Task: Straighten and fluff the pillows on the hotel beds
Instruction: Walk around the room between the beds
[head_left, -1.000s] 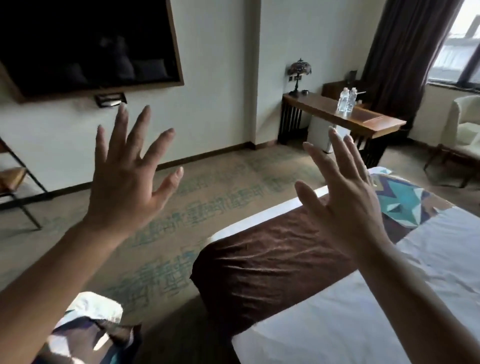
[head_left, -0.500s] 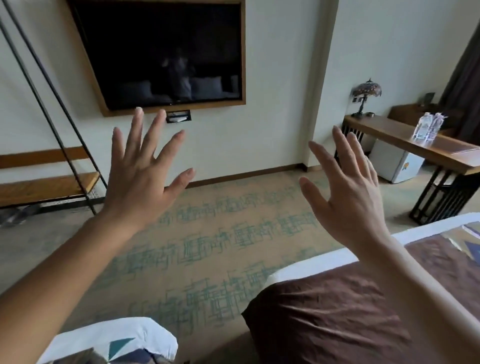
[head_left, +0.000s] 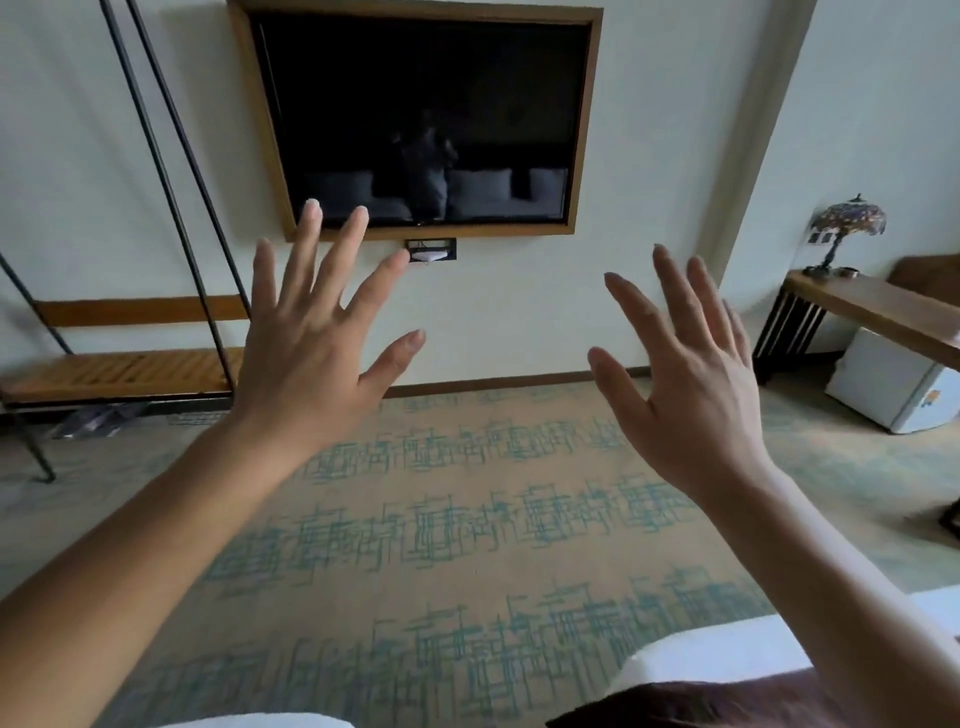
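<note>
Left hand (head_left: 306, 358) and right hand (head_left: 691, 395) raised in air, fingers spread wide, holding nothing. View faces TV (head_left: 415, 114) on wall, over carpet (head_left: 467, 519). Only bed (head_left: 727, 660) corner visible at bottom. Pillows not in direct view; progress cannot be judged, likely all work remains.

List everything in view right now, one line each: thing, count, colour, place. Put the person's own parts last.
television: one, black screen in a wooden frame, on the far wall.
bench: one, wood with black metal rods, at the left wall.
lamp: one, multicoloured shade, on the desk at right.
desk: one, brown wood on black legs, far right.
fridge: one, white, under the desk.
carpet: one, tan with teal pattern, across the floor.
bed: one in clear view, white with a brown runner, bottom right; a white edge of bedding shows at bottom centre.
pillows: none directly in view.
hands: two, bare, raised, fingers spread, holding nothing; left hand, right hand.
</note>
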